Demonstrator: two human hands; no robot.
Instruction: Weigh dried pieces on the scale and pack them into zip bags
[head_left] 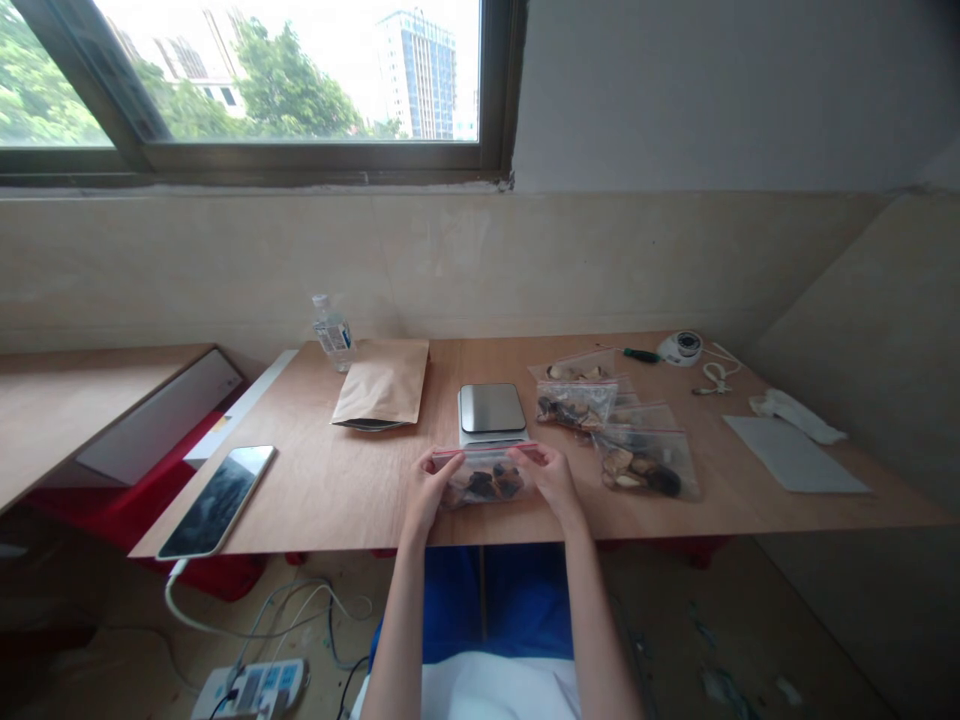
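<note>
A clear zip-lock bag [491, 486] with dark and brown dried pieces inside lies near the table's front edge, its red-lined seal at the top. My left hand [430, 482] pinches the left end of that seal between thumb and fingers. At the other end, my right hand [551, 478] grips the same seal. Just beyond the bag sits a small digital scale [492, 408] with a bare steel plate; the bag's top edge hides its front. To the right, several similar zip-lock bags [646, 464] of dried slices lie partly overlapping.
A brown kraft pouch [386, 385] and a plastic bottle [334, 335] stand back left. A phone [217, 503] with a charging cable lies front left. On the right are a dome camera [681, 347], a green-handled tool [641, 355], a white sheet [795, 455] and a crumpled white item [799, 415].
</note>
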